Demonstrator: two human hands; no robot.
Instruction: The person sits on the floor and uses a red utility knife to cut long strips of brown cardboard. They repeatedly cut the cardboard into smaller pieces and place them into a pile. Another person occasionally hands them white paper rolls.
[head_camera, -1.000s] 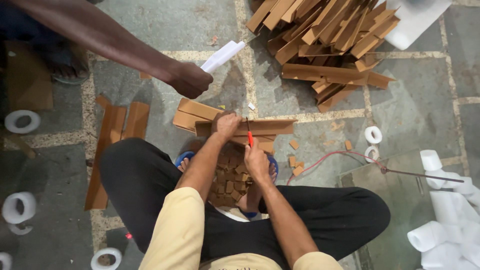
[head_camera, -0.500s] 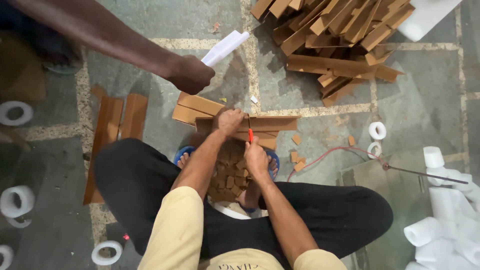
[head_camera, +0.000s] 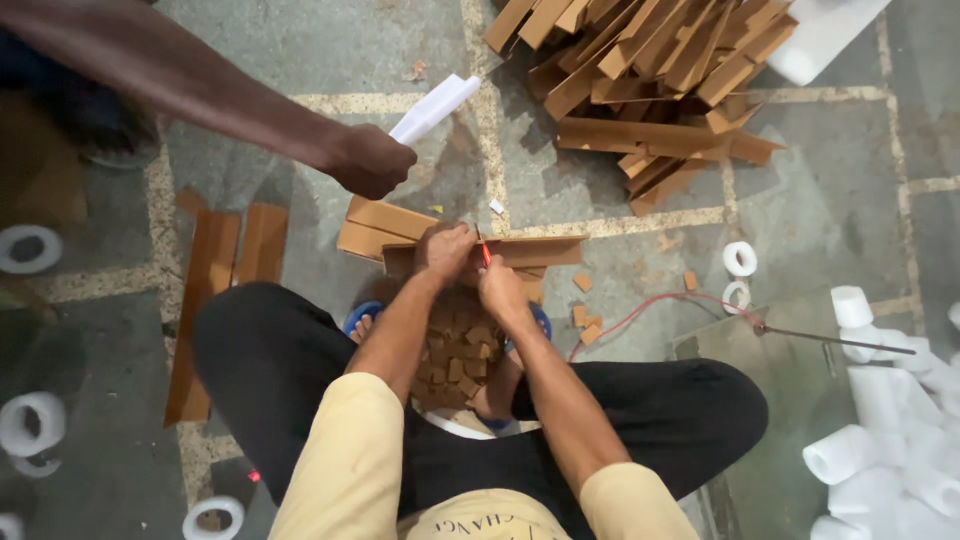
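Note:
I sit on the floor with my legs folded. My left hand (head_camera: 445, 250) presses down on a long brown cardboard angle strip (head_camera: 540, 249) that lies across in front of me. My right hand (head_camera: 500, 287) grips a small red-handled cutter (head_camera: 486, 252) held against that strip. Below my hands, between my legs, lies a heap of small cut cardboard pieces (head_camera: 455, 350). More strips (head_camera: 385, 225) are stacked under the one being held.
Another person's hand (head_camera: 370, 160) reaches in from the upper left with a white folded paper (head_camera: 435, 107). A big pile of cardboard strips (head_camera: 650, 75) lies at the top right. White tape rolls (head_camera: 740, 258) and foam rolls (head_camera: 890, 460) are scattered; flat brown strips (head_camera: 215, 290) lie left.
The view has shifted slightly. My hands stay on the strip, with my right hand drawn a little nearer to me. The other person's hand has hardly moved.

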